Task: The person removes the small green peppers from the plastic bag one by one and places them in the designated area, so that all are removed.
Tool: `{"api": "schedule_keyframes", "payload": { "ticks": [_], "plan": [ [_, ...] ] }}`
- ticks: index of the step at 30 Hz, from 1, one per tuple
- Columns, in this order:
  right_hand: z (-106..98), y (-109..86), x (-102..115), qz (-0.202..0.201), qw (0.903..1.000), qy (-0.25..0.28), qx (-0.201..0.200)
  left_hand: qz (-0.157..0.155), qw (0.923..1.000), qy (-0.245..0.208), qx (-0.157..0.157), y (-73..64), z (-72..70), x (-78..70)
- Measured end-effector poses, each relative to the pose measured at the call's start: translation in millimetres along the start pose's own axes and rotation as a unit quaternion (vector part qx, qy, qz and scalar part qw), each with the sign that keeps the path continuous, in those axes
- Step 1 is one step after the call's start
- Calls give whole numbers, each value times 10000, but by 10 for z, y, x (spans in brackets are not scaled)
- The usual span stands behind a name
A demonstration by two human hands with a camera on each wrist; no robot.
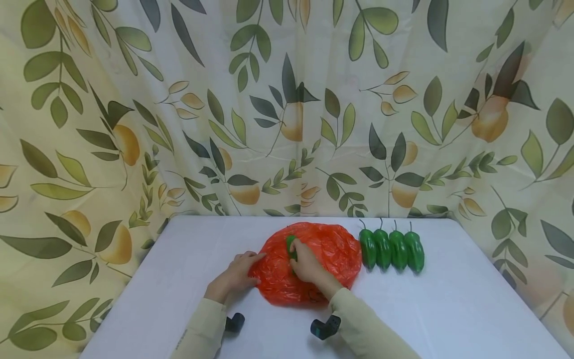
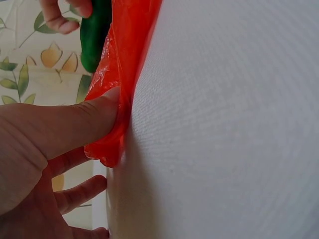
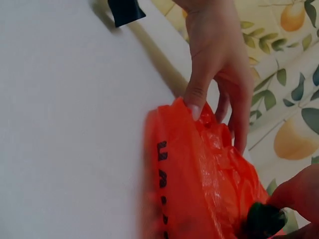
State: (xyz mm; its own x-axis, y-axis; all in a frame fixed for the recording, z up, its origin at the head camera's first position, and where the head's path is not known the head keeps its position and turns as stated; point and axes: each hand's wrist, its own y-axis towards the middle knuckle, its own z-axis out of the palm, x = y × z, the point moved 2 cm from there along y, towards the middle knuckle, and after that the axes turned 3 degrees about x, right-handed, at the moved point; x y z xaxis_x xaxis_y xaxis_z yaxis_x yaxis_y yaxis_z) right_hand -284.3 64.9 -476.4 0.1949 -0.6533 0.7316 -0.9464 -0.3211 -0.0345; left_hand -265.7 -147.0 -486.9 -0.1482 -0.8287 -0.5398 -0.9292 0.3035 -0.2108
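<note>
A red plastic bag (image 1: 332, 249) lies crumpled on the table, with dark lettering (image 3: 162, 174) along its near side in the right wrist view. My left hand (image 1: 242, 271) holds the bag's left edge; in the left wrist view the thumb (image 2: 102, 112) presses on the red plastic. Over the middle of the bag, my right hand (image 1: 306, 262) grips a green pepper (image 1: 290, 242), its fingers curled round it. The lower part of this pepper (image 2: 97, 35) shows against the bag in the left wrist view. What the bag holds inside is hidden.
Several green peppers (image 1: 390, 249) lie side by side in a row right of the bag, stems pointing away. The white table (image 1: 179, 264) ends at a patterned curtain (image 1: 287, 149) behind it. A small black device (image 1: 325, 327) sits at the right wrist.
</note>
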Motion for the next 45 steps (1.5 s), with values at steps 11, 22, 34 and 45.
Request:
{"api": "schedule_keyframes", "payload": {
  "ticks": [11, 22, 34, 45],
  "plan": [
    [-63, -101, -31, 60, 9995, 265, -142, 57, 10000, 32, -11, 49, 13, 6],
    [-99, -244, -83, -304, 9970, 681, -201, -52, 9999, -90, -17, 1, 45, 19],
    [-269, -439, -211, -325, 9948, 923, -278, 47, 9999, 1, -111, -16, 36, 20],
    [-444, -561, -299, -148, 9936, 1042, -414, 96, 9999, 25, -116, -40, 24, -2]
  ]
}}
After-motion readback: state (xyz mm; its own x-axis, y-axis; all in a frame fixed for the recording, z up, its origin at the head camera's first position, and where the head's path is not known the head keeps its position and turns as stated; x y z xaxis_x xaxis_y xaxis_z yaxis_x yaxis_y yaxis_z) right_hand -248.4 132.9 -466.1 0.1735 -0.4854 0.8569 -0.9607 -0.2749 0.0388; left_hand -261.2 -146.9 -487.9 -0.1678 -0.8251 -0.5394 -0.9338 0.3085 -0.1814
